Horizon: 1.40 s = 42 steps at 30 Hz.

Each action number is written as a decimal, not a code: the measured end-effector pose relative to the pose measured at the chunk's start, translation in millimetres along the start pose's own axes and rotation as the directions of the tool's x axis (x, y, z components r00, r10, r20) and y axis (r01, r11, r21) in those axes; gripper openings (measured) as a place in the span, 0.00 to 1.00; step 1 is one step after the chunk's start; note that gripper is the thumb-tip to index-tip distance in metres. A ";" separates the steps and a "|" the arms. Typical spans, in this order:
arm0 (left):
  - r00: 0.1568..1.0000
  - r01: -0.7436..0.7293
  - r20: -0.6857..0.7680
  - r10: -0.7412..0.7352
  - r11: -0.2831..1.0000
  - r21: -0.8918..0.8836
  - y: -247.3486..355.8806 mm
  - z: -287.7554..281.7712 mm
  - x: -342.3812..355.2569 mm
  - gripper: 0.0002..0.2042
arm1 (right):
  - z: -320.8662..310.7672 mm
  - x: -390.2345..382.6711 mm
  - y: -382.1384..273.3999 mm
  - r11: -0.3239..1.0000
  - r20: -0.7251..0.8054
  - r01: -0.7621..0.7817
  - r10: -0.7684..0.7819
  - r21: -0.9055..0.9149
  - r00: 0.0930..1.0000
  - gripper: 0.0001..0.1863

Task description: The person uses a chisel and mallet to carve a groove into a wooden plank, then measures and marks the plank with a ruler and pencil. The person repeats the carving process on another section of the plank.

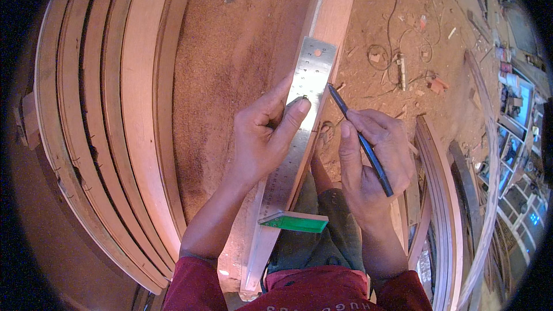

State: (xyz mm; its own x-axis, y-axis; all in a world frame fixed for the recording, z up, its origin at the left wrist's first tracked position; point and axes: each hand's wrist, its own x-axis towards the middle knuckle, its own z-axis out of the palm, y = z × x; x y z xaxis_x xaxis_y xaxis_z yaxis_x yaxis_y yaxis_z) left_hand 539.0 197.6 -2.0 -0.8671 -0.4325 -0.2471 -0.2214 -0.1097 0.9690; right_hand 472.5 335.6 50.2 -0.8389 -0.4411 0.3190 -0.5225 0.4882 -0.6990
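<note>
My left hand (265, 135) presses a steel try square (305, 89) flat on a long reddish wooden plank (337, 6). The square's green stock (295, 222) sticks out to the right near my body. My right hand (374, 164) grips a dark pen (360, 138), and its tip touches the right edge of the steel blade. Both forearms come up from the lower edge in dark red sleeves.
A sawdust-covered board (230, 63) lies left of the plank, with a stack of curved wooden strips (109, 126) further left. More curved wooden pieces (443, 196) stand at the right. The dirt floor (415, 34) holds wires and wood scraps. My foot shows below the plank.
</note>
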 end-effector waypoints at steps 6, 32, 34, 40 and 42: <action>1.000 0.018 -0.015 -0.017 0.997 0.069 -4.6 -1.5 -0.3 0.22 | 0.6 -0.3 0.4 1.000 -0.012 0.005 -0.005 0.012 1.000 0.09; 0.990 0.141 0.001 -0.142 0.982 0.125 7.0 -3.1 0.5 0.23 | -17.2 -23.3 -19.5 0.993 0.174 -0.079 0.063 0.089 0.983 0.09; 1.000 -0.017 -0.003 0.017 0.995 0.096 -0.9 -0.8 1.3 0.24 | -17.6 -25.6 -20.0 0.993 0.177 -0.082 0.066 0.085 0.982 0.08; 1.000 0.006 0.005 -0.006 0.999 0.035 0.5 0.4 -0.3 0.23 | -17.9 -20.2 -17.7 0.992 0.187 -0.095 0.079 0.080 0.979 0.09; 1.000 0.022 0.007 -0.022 0.999 0.035 1.6 0.2 0.6 0.23 | -20.1 -28.3 -19.6 0.988 0.199 -0.108 0.084 0.114 0.976 0.10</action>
State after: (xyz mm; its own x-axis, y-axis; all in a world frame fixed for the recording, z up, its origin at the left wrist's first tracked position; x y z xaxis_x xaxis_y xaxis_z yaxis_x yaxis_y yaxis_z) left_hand 538.0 197.4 -0.6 -0.8652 -0.4233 -0.2687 -0.2561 -0.0877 0.9627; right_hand 503.5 353.7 67.8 -0.8329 -0.5391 0.1255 -0.4076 0.4440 -0.7979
